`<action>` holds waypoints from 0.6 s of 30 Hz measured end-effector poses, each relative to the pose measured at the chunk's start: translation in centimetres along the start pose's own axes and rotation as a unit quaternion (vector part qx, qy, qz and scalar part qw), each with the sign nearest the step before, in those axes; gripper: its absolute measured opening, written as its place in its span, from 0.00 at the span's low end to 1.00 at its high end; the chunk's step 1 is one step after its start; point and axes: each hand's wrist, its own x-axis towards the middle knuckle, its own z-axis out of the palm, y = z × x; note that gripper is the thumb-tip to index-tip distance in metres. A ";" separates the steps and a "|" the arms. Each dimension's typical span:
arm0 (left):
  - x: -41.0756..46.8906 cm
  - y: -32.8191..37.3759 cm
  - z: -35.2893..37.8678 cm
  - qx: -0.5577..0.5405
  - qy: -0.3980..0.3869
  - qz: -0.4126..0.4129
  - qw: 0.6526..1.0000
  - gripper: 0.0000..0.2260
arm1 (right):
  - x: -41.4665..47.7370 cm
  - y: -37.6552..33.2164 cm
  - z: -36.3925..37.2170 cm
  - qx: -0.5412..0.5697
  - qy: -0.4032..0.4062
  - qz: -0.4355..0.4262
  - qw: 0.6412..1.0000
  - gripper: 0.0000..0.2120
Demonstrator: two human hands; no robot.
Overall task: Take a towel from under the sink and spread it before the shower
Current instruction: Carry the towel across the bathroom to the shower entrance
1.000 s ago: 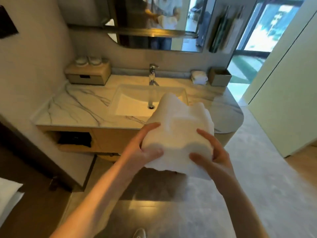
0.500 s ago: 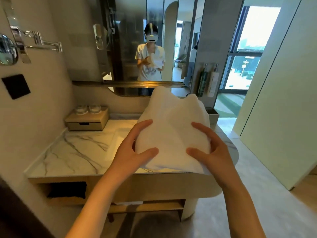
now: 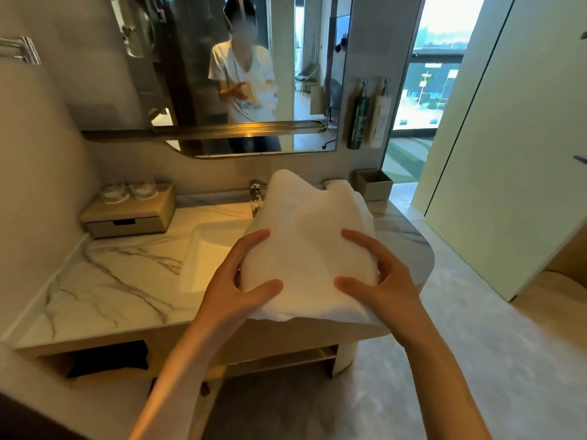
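Two hands, left hand (image 3: 236, 285) and right hand (image 3: 379, 281), are closed around the folded white towel (image 3: 306, 249); bottle (image 3: 358, 122) labels cannot be read.

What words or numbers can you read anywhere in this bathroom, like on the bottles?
No text here can be read.
Green bottle on the wall: pale lettering down its side, too blurred to read.
White bottle beside it: dark lettering, too small to read.
Shirt seen in the mirror: a faint print, blurred.
Towel, held in both hands: no writing shows.
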 end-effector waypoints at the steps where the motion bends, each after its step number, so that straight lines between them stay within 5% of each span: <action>1: 0.3 -0.3 0.3 0.003 0.004 -0.005 1.000 0.29 | 0.3 0.4 -0.2 -0.004 0.000 0.003 1.000 0.28; 7: 2.5 -1.8 3.6 0.031 0.032 -0.032 0.998 0.30 | 3.8 4.2 -3.0 0.011 -0.027 0.040 0.999 0.30; 18: 2.7 -0.9 9.9 0.104 0.202 -0.078 0.971 0.29 | 12.1 8.6 -6.2 0.105 -0.222 -0.005 0.969 0.29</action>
